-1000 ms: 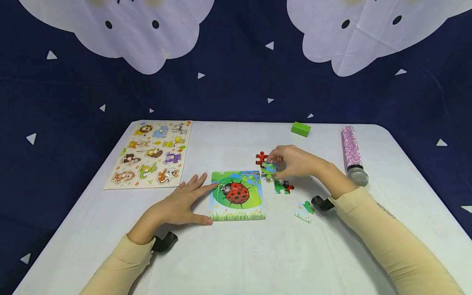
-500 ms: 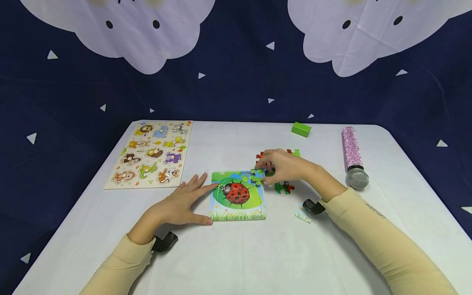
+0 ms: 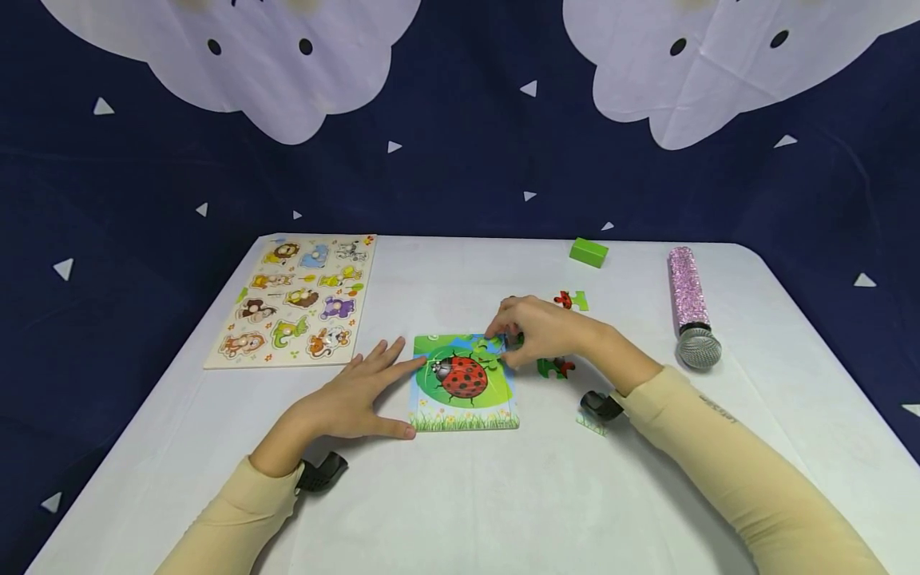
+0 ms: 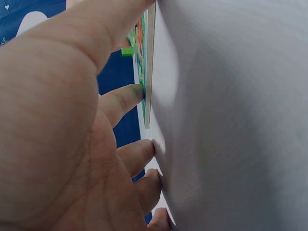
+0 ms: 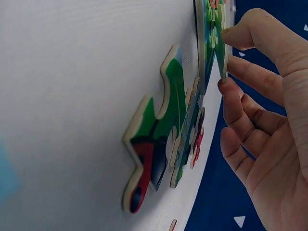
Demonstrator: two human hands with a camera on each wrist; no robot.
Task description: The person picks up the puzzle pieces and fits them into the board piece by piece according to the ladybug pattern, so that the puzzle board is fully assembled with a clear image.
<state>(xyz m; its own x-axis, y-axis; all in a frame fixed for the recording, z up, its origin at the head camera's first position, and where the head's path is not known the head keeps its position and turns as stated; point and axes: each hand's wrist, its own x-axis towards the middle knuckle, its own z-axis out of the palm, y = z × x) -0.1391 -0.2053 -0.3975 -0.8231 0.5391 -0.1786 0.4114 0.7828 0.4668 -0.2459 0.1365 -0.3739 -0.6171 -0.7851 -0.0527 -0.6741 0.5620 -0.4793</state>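
A square ladybug puzzle board (image 3: 460,422) lies mid-table. My left hand (image 3: 352,399) has its fingers spread beside it, index fingertip and thumb at its left edge. Over the board's upper right corner, my right hand (image 3: 549,329) pinches a green and blue puzzle piece (image 5: 222,53) between thumb and fingers. In the right wrist view, that piece stands at a slant close to the board's face. Just right of the board lies a loose green, red and black puzzle piece (image 5: 166,108), with more pieces behind it. The right hand hides part of these pieces in the head view.
A red and green piece (image 3: 573,300) lies beyond the right forearm, and a pale grassy piece (image 3: 592,423) is partly under the right wrist camera. An animal peg puzzle (image 3: 291,302) lies back left. A green block (image 3: 588,252) and a pink glittery microphone (image 3: 686,299) are back right.
My right hand has carried the puzzle piece leftward, from among the loose pieces to the board's upper right corner. My left hand has stayed in place.
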